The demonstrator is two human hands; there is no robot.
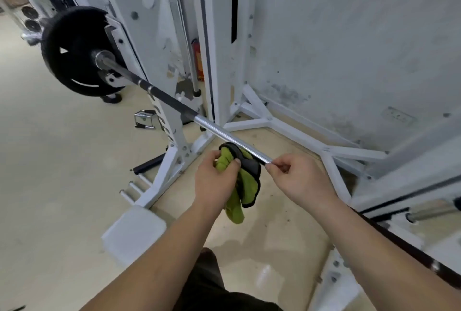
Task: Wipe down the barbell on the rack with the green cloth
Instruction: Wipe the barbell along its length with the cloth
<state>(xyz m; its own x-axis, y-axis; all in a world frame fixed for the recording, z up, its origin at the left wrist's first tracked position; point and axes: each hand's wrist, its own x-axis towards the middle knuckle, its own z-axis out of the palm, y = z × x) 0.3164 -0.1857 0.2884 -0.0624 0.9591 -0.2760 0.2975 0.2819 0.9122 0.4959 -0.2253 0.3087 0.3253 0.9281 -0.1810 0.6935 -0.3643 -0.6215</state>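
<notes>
Within left grip (216,181), green cloth (235,212)

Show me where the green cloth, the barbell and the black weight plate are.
green cloth (234,211): head view, on its lower hanging fold.
barbell (224,134): head view, on the bare chrome shaft.
weight plate (72,66): head view, on its black face.

- Barbell (219,133): a long bar, chrome nearer and dark farther along, slanting from far left to near right across the white rack (174,121), with a black plate (72,61) at its far-left end.
- Green cloth (249,183): lime with black edging, bunched, hanging just below the chrome stretch.
</notes>
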